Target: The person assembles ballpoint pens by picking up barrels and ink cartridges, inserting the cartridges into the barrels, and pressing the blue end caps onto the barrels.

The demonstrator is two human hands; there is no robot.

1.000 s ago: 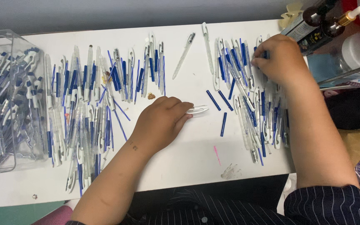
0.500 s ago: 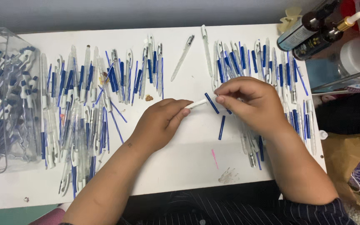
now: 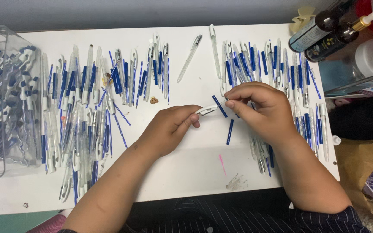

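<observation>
Left hand [image 3: 169, 129]: curled, thumb and fingers pinched on a white pen barrel [image 3: 207, 109] that juts out toward the other hand, just above the surface [image 3: 186, 172].
Right hand [image 3: 260, 110]: closed narrow, fingertips [image 3: 229, 103] pinched at the far tip of the same barrel; whether it holds a small part there cannot be told.
Between the hands: the barrel spans the gap; a short blue piece [image 3: 219, 106] lies slanted just beyond it and another blue piece [image 3: 230, 131] lies just below the right hand's fingers.
Near the wrists: a pink mark [image 3: 222, 165] and a small clear scrap [image 3: 237, 182] on the bare white surface.
Left of the left hand: a wide spread of white and blue pen parts [image 3: 83, 116], lying mostly lengthwise away from the person.
Under and beyond the right hand: another spread of pen parts [image 3: 277, 69], partly covered by the hand.
Beyond both hands: one clear pen [image 3: 189, 58] lying slanted and apart from the heaps.
Far left: a clear plastic box [image 3: 5, 99] filled with assembled pens.
Far right: two dark bottles [image 3: 324, 32] lying past the surface's edge.
</observation>
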